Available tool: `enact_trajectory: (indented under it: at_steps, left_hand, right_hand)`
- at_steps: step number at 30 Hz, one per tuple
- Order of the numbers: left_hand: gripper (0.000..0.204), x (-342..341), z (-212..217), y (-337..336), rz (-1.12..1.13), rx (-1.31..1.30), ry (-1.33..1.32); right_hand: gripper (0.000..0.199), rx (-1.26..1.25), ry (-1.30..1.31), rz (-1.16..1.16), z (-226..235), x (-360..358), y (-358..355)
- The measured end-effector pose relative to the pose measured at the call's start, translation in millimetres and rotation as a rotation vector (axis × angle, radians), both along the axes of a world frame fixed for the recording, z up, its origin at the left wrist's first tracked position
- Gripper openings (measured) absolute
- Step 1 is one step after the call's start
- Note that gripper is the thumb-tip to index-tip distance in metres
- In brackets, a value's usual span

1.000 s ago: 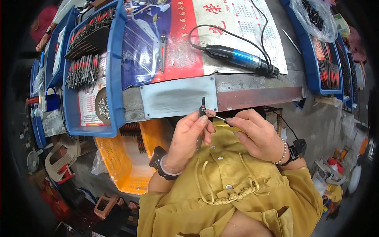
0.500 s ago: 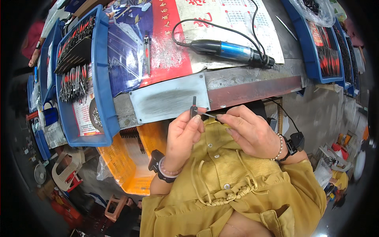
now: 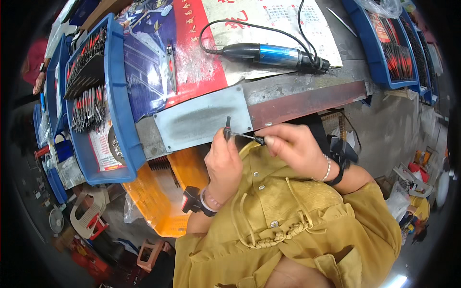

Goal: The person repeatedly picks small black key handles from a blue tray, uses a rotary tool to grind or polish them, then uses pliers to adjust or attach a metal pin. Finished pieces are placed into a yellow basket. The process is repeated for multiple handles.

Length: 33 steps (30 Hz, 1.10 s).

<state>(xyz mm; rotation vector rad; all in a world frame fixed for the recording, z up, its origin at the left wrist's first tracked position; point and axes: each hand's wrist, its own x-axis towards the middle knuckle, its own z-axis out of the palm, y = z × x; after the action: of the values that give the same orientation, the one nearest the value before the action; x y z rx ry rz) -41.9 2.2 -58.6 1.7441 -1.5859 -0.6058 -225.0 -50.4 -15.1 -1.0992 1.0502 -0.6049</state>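
left hand (image 3: 224,165) pinches slim black rod-shaped part (image 3: 227,129) upright, before pale blue rectangular plate (image 3: 201,115), likely for steadiness; right hand (image 3: 294,148) grips black-handled, thin metal-shafted driver (image 3: 260,140) sideways, apparently so tip meets part's side.

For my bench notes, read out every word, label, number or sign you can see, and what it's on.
No wording copied out here:
White paper sheet with small grids: large red characters; grid print too small.
Red paper strip: pale characters.
White printed sheet in left blue plastic bin: too small to read.
Red-and-white paper in right blue plastic bin: too blurred.
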Motion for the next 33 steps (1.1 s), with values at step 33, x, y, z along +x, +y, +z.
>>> enact_trajectory:
  at_steps: [33]
  left_hand:
    - [0.015,13.7,15.0,-7.0,0.112,0.434,1.132]
  right_hand:
    - [0.032,-0.815,0.317,0.251,19.4,-5.3,0.9]
